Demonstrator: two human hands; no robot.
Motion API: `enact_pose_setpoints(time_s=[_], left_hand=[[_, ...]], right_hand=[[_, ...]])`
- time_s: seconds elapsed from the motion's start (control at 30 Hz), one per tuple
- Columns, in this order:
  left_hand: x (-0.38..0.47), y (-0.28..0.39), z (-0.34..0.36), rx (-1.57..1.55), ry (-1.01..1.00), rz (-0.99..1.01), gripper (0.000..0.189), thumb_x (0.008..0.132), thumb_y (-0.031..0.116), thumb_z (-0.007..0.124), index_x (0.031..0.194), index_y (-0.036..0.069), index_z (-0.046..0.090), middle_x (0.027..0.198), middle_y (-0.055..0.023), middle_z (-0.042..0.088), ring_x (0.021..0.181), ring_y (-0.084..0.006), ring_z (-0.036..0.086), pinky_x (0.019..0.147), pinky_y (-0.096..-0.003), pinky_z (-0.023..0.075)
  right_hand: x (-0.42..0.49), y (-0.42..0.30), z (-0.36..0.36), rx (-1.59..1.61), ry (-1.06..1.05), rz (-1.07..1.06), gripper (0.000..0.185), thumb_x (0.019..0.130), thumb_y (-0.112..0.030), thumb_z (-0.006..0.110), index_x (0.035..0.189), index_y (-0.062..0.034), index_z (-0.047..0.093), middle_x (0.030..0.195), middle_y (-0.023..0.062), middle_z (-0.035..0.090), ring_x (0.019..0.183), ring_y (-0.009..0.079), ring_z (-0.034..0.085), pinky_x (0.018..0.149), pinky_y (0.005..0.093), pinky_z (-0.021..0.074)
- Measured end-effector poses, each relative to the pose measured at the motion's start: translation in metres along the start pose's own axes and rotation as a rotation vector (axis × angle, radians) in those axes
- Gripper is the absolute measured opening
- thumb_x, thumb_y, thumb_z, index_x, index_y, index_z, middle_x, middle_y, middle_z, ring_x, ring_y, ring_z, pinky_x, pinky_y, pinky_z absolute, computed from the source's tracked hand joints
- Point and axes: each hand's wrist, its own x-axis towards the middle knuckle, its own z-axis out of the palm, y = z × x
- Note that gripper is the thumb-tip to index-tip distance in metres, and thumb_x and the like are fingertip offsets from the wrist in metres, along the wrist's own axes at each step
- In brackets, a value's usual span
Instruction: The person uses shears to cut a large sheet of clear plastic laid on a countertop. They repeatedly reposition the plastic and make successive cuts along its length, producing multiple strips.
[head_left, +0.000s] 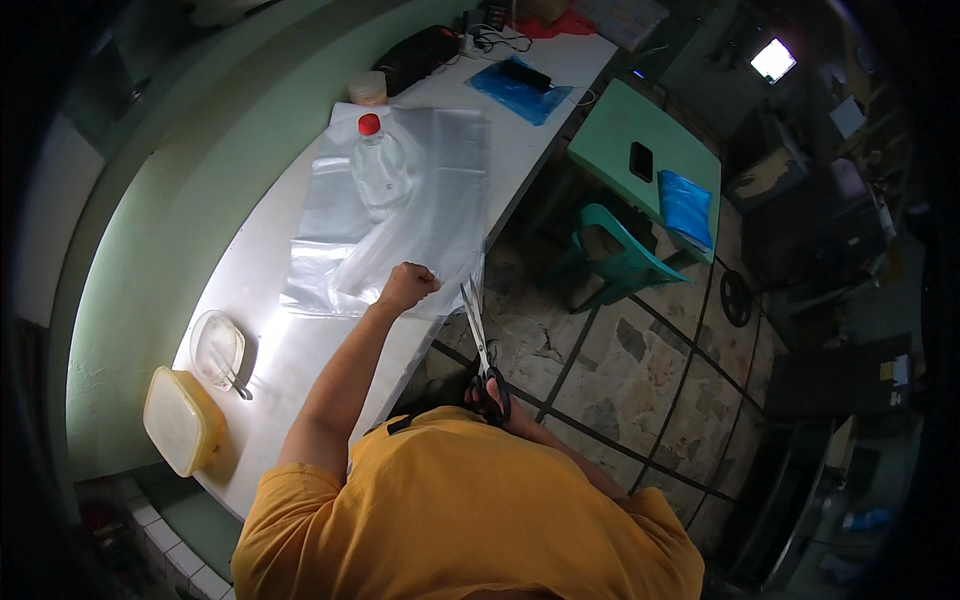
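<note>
A stack of clear plastic sheets or bags (457, 180) lies on the white table, its near corner at the table edge. My left hand (410, 287) is closed over the near part, gripping a fold of the top plastic. In my right hand (496, 401) are scissors (477, 330) with black handles, held just off the table's edge. Their metal blades point away from me, tips slightly apart, beside the plastic's near right corner. A clear plastic bottle (381, 174) with a red cap rests on the stack, beyond my left hand.
Along the wall side of the white table (259, 420) are a yellow lidded container (180, 420) and a clear dish (217, 349) with a utensil. A jar (367, 88) and black case (420, 56) sit at the far end. Rightward stand a green chair (622, 255) and green table (607, 135).
</note>
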Motion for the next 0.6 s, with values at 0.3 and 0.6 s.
enact_pose_setpoints(time_s=[0.3, 0.6], left_hand=[[-0.004, -0.008, -0.014, -0.192, 0.018, -0.008, 0.015, 0.073, 0.014, 0.072, 0.079, 0.000, 0.069, 0.065, -0.0076, 0.065, 0.057, -0.0131, 0.060, 0.053, -0.0274, 0.0478], [-0.008, 0.009, -0.009, -0.007, 0.104, 0.119, 0.017, 0.069, 0.014, 0.076, 0.075, 0.001, 0.066, 0.069, -0.0091, 0.066, 0.060, -0.0149, 0.061, 0.057, -0.0300, 0.0489]], right_hand=[[0.013, -0.002, 0.007, -0.013, -0.122, -0.062, 0.061, 0.078, -0.071, 0.052, 0.085, -0.0104, 0.052, 0.089, 0.0022, 0.054, 0.082, 0.0121, 0.047, 0.074, 0.0264, 0.0353], [0.020, -0.002, 0.011, -0.052, -0.069, 0.021, 0.064, 0.078, -0.074, 0.048, 0.088, -0.0106, 0.051, 0.088, 0.0022, 0.053, 0.082, 0.0126, 0.047, 0.073, 0.0269, 0.0356]])
